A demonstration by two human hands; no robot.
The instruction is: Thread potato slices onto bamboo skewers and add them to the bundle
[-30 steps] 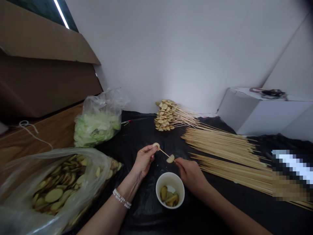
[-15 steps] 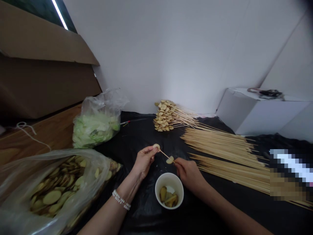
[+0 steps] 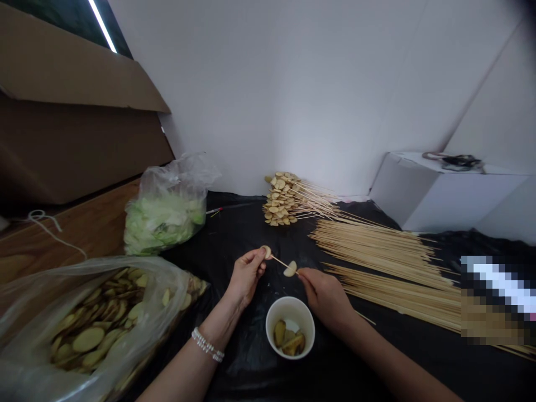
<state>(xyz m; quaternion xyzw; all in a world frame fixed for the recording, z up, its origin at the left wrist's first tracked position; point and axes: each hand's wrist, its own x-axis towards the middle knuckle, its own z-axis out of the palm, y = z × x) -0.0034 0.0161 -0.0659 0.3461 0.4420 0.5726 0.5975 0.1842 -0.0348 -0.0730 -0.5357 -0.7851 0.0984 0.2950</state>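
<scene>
My left hand [image 3: 246,277] pinches a pale potato slice [image 3: 266,252] at the tip of a thin bamboo skewer [image 3: 281,261]. A second slice [image 3: 290,269] sits lower on that skewer, right by the fingertips of my right hand [image 3: 325,297], which grips the stick. The skewer's far end pokes out beyond my right hand. Below and between my hands stands a white bowl [image 3: 290,306] holding several potato pieces in a little liquid.
A clear bag of potato slices [image 3: 37,296] lies at the left, with a bag of pale green leaves [image 3: 163,223] behind it. Threaded skewers [image 3: 278,201] and rows of bare skewers [image 3: 377,245] rest on black plastic sheeting [image 3: 247,234]. A blurred patch covers the right edge.
Both hands have shifted very slightly, and the skewer now shows past my right hand. The second slice stays near my right fingertips. The view has dipped a little.
</scene>
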